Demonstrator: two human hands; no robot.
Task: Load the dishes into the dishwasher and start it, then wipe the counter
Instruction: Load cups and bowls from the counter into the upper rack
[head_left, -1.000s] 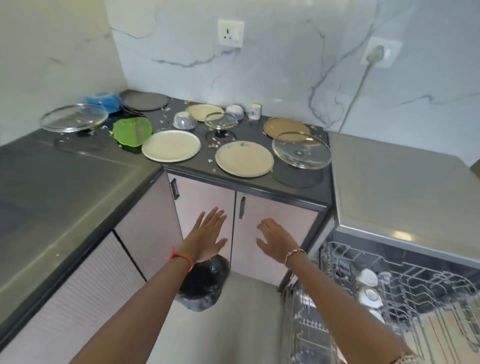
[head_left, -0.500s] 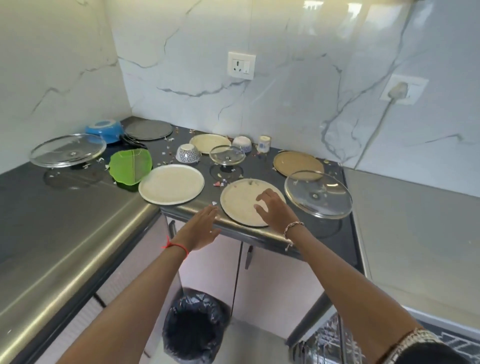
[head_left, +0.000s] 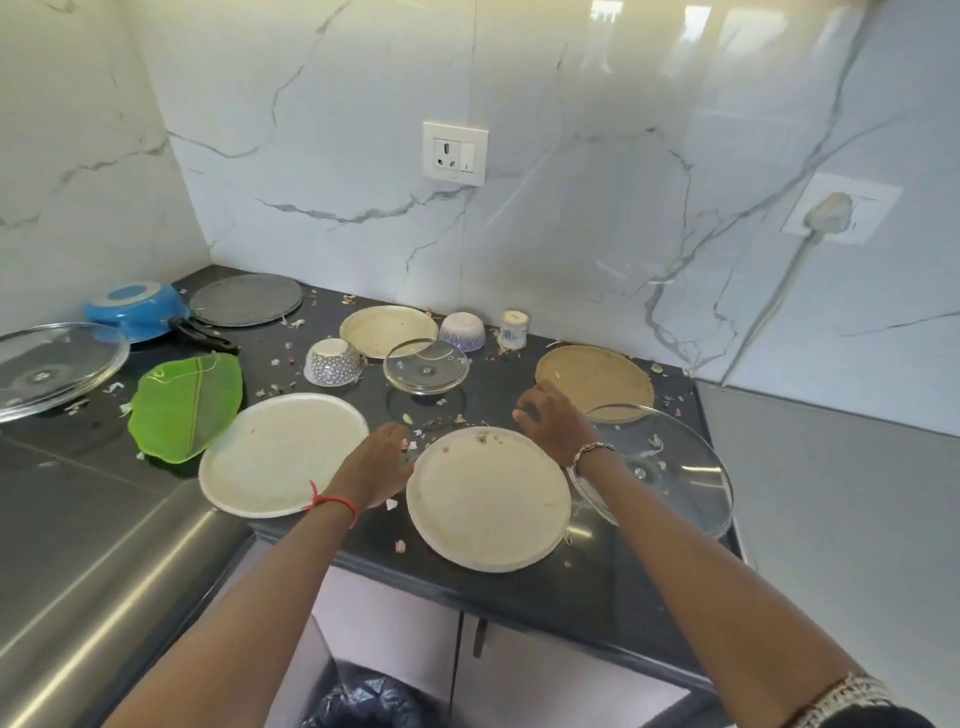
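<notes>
At lower centre, the left hand and right hand curled at the plate; whether they held it was unclear. A loose lift risked dropping it or knocking the glass lid beside it.

The glass lid at far left runs off the view's edge, as does the black bin bag below. The left hand and right hand hide their own fingertips, so any grip on the plate is unclear.
</notes>
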